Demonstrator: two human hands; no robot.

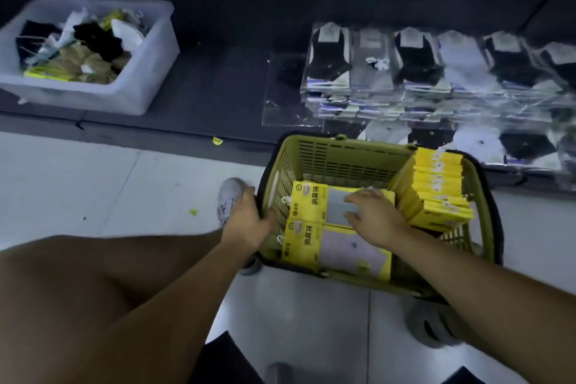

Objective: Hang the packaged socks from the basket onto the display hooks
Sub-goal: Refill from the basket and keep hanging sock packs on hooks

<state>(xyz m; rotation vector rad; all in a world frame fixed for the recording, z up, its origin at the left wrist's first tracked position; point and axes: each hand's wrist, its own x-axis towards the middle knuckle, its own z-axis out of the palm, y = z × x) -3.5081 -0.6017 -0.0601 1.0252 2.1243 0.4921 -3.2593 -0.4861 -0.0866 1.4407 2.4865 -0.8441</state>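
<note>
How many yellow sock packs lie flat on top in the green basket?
2 in the basket: the far pack under the right hand, the near pack beside it, toward the person. Others may lie hidden beneath.

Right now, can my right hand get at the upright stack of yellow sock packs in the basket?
Probably yes. The right hand is inside the basket, resting on a flat pack, and the upright stack stands right beside it, tops uncovered, with nothing between them.

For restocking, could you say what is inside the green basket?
The basket holds two flat yellow sock packs and a leaning stack. The right hand covers part of one; anything beneath is hidden.
</note>
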